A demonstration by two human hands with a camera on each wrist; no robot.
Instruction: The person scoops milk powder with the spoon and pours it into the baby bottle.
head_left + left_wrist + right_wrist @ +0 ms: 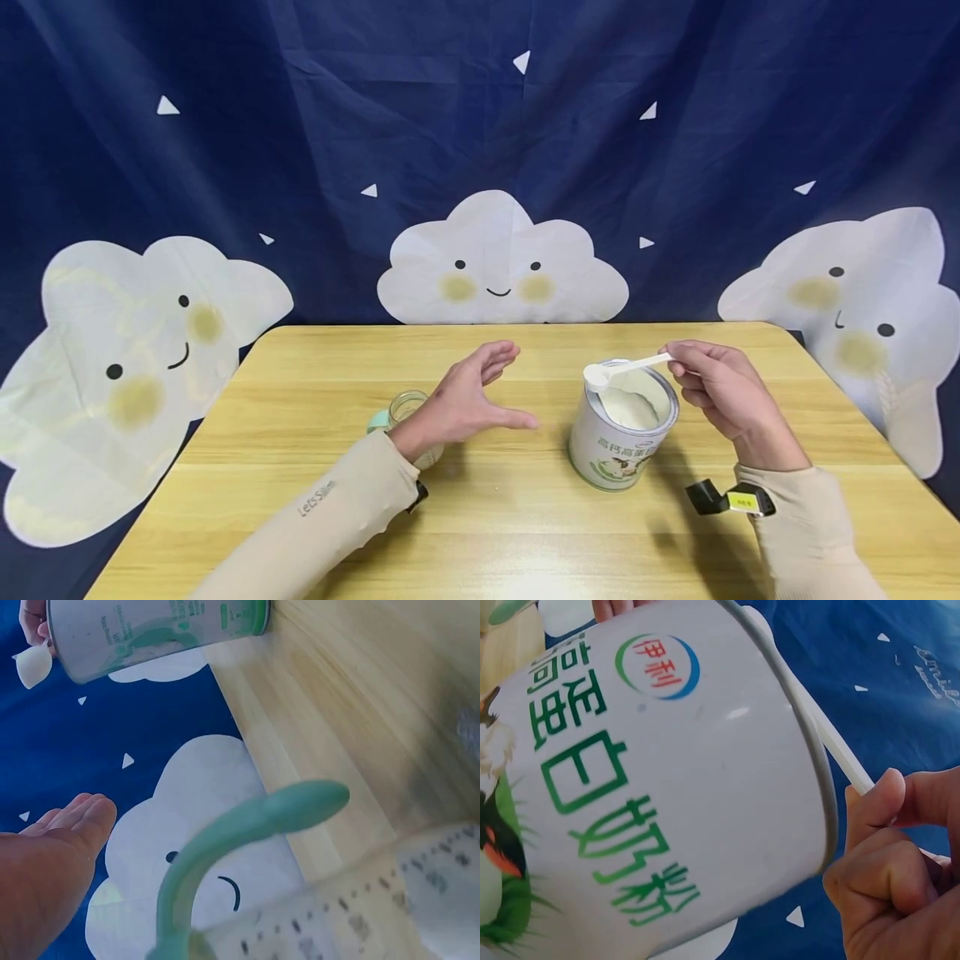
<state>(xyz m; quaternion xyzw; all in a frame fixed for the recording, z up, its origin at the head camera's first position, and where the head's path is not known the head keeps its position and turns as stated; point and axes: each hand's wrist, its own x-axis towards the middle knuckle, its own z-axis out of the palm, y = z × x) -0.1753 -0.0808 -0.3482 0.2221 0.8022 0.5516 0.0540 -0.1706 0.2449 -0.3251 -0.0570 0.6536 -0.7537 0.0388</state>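
An open milk powder can (611, 454) stands on the table, with pale powder (632, 410) visible inside. My right hand (716, 387) pinches the thin handle of a white scoop (597, 377) between thumb and fingers. The scoop's bowl is over the can's rim and looks heaped with powder in the left wrist view (34, 666). To the left of the can, my left hand (467, 404) is held in the air, fingers extended and thumb spread, holding nothing. A clear baby bottle (407, 404) with a green handle (307, 806) stands uncapped behind the left wrist, partly hidden by it.
The wooden table (495, 533) runs back to a dark blue curtain (450, 108) printed with white clouds. The can stands between the two hands. A wrist camera (731, 500) hangs from the right sleeve.
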